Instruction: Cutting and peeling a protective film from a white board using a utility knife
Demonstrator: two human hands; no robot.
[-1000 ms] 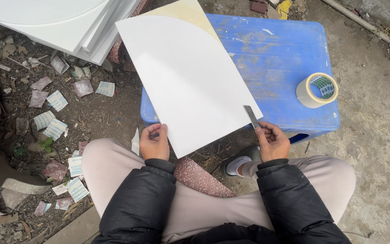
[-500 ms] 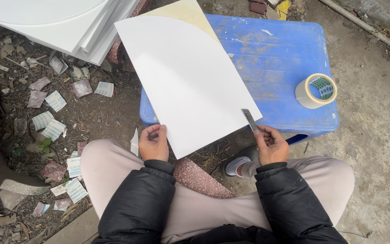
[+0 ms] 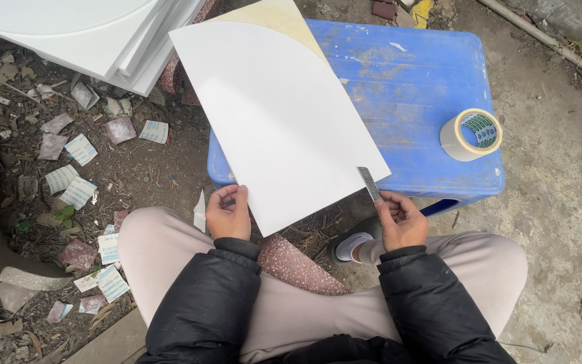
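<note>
1. Little has shifted since the earlier frames: the right hand (image 3: 402, 219) and its blade have edged slightly along the sheet's lower right edge, while the sheet and the left hand (image 3: 229, 214) lie as they did.
2. The blue plastic crate (image 3: 432, 101), turned bottom-up on the dirt, serves as a low bench, so the seated person can work just beyond the knees.
3. The large white quarter-round panel (image 3: 277, 114) lies on the crate with its near corner overhanging toward the person's lap. Its long axis runs diagonally, from the near corner by the left hand up and away to the far tip, where a cream-coloured layer (image 3: 284, 17) shows beneath it. The curved edge faces right, the straight edge left.
4. The left hand pinches the near edge of the panel, thumb on top and fingers curled under, apparently to steady the overhanging part.
5. The roll of beige packing tape (image 3: 471, 135) stands on the crate's right end, well apart from the panel yet within reach.
6. The right hand is closed around a thin grey metal blade (image 3: 370, 183), held between thumb and fingers. The blade points up and away, its tip touching the panel's lower right edge, as if lined up to run along it.
</note>
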